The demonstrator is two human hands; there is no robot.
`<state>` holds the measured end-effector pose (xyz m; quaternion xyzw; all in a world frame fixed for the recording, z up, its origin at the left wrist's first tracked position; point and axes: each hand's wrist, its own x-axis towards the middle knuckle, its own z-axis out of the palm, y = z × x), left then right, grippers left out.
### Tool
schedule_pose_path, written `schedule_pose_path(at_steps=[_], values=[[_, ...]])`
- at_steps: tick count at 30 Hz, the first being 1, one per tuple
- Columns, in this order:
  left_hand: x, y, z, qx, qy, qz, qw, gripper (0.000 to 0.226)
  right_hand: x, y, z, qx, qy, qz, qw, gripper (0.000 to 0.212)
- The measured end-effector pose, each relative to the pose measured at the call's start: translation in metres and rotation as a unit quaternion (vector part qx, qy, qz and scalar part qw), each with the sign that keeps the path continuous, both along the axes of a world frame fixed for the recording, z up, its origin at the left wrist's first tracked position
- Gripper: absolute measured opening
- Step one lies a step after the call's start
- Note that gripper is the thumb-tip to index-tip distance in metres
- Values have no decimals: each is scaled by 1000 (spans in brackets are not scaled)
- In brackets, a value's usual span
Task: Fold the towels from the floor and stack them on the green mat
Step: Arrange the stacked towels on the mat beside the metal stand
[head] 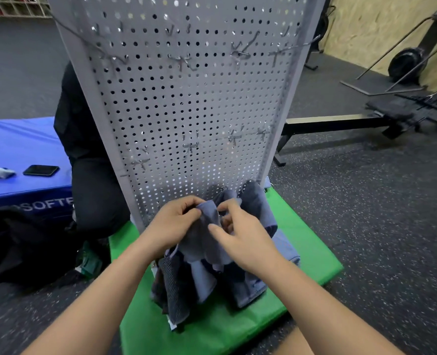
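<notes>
A blue-grey towel hangs bunched in front of me, held up over the green mat. My left hand pinches its upper edge from the left. My right hand grips the same cloth from the right, fingers curled into the folds. Beneath it, more dark grey and blue towels hang and rest in a loose heap on the mat, one ribbed and darker. The heap sits against the foot of a grey pegboard stand.
The grey pegboard stand with metal hooks rises just behind the mat. A person in black crouches behind it at left. A blue mat holds a phone. A rowing machine stands at right on the speckled floor.
</notes>
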<state>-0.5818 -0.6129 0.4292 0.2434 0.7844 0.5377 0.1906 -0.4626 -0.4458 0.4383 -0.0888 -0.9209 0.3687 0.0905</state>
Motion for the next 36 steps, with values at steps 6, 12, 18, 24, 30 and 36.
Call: schedule_pose_path(at_steps=[6, 12, 18, 24, 30, 36], values=[[-22, 14, -19, -152, 157, 108, 970, 31, -17, -13, -25, 132, -47, 39, 989, 65], [-22, 13, -40, -202, 242, 144, 938, 12, -29, -19, -46, 130, -108, 67, 983, 79], [-6, 7, -41, -180, 293, 161, 925, 15, -23, -12, -42, 88, -67, 69, 991, 66], [75, 22, -74, -56, 363, 17, 930, 16, 24, 40, -69, 51, 24, -43, 997, 15], [126, 68, -176, -149, 290, -144, 934, 9, 72, 104, -121, 38, -96, -87, 991, 6], [112, 109, -282, -331, 200, -199, 900, 22, 109, 120, -161, -51, -175, -170, 969, 11]])
